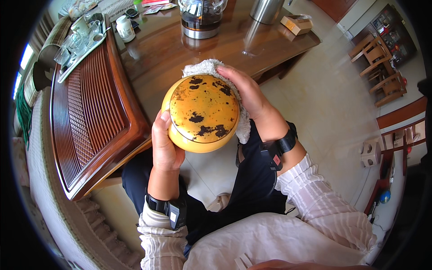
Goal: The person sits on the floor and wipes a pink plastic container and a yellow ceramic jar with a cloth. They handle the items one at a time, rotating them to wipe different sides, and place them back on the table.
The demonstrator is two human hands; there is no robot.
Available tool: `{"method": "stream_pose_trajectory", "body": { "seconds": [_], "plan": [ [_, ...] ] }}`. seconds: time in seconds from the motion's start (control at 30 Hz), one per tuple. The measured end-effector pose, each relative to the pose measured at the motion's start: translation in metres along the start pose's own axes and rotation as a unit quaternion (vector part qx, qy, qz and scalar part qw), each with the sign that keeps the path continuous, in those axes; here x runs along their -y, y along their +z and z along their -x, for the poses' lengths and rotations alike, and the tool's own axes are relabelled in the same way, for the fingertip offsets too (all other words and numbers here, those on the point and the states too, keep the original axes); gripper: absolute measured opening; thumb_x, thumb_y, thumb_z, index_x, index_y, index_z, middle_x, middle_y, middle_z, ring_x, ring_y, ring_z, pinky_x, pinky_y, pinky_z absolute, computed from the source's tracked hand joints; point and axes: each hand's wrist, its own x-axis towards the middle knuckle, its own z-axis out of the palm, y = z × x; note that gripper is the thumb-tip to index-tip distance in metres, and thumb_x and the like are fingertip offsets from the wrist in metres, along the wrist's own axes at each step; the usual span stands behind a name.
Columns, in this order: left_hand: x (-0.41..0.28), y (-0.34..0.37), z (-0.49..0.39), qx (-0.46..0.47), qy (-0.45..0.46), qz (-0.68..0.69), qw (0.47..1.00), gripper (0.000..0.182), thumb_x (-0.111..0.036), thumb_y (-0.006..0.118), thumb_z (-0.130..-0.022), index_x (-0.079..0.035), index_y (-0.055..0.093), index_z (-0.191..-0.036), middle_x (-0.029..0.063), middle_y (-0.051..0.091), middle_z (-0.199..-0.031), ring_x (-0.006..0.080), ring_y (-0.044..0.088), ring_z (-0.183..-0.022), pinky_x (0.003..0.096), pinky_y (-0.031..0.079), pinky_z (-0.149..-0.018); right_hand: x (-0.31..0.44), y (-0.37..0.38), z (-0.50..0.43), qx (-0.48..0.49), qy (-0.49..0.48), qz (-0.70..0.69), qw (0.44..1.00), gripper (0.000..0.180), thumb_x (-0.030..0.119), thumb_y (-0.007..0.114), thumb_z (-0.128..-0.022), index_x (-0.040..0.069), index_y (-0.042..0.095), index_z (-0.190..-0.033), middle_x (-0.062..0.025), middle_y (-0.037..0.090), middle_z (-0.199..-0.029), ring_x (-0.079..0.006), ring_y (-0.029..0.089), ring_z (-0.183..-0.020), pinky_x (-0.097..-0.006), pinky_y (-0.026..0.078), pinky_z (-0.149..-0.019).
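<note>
A round yellow container [204,109] with dark worn patches on its top is held up above my lap, in front of the table edge. My left hand [165,143] grips its left side, the thumb along the rim. On the far right side, my right hand [244,89] presses a light grey terry cloth [204,66] against the container; the cloth hangs down behind its right edge. The underside of the container and most of my fingers are hidden.
On the wooden table [158,54] stand a glass kettle [199,20] with dark liquid, a white bottle [125,29], a steel vessel [266,10] and a small box [297,24]. A tray [81,59] of glasses rests on a ribbed wooden surface [101,104] at left.
</note>
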Motion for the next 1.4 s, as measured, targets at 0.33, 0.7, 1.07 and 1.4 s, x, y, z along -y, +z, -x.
{"method": "stream_pose_trajectory", "body": {
  "seconds": [0.33,0.7,1.07,1.4],
  "plan": [
    [0.000,-0.013,-0.010,-0.084,0.035,0.096,0.991,0.053,-0.049,0.049,-0.095,-0.010,0.050,-0.132,0.0076,0.059,-0.128,0.0233,0.059,-0.116,0.0387,0.050,-0.098,-0.039,0.018,-0.001,-0.008,0.173,-0.298,0.939,0.048,0.046,0.048,-0.099,0.005,0.061,-0.121,-0.0084,0.068,-0.114,-0.0181,0.064,-0.102,-0.0325,0.051,-0.092],
    [-0.009,-0.015,-0.008,-0.108,0.094,0.138,0.980,0.065,-0.058,0.042,-0.097,-0.010,0.042,-0.140,0.0108,0.054,-0.135,0.0277,0.053,-0.124,0.0429,0.049,-0.101,-0.048,0.016,0.006,-0.029,0.177,-0.282,0.942,0.035,0.040,0.055,-0.096,0.008,0.066,-0.105,-0.0039,0.070,-0.095,-0.0167,0.067,-0.085,-0.0329,0.055,-0.081],
    [0.001,0.003,-0.007,-0.083,0.039,0.078,0.993,0.065,-0.060,0.037,-0.097,-0.012,0.041,-0.141,0.0083,0.050,-0.140,0.0251,0.052,-0.125,0.0404,0.047,-0.102,-0.040,0.021,0.008,0.056,0.121,-0.459,0.878,0.052,0.047,0.044,-0.101,0.004,0.057,-0.128,-0.0110,0.063,-0.125,-0.0215,0.061,-0.113,-0.0355,0.048,-0.100],
    [-0.010,0.004,-0.003,0.003,0.034,-0.022,0.999,0.074,-0.063,0.040,-0.096,-0.007,0.037,-0.145,0.0108,0.049,-0.142,0.0270,0.049,-0.130,0.0427,0.039,-0.109,-0.035,0.019,0.006,-0.013,0.131,-0.390,0.911,0.056,0.051,0.045,-0.100,0.003,0.058,-0.126,-0.0105,0.066,-0.121,-0.0213,0.063,-0.110,-0.0351,0.050,-0.097]
  ]
}}
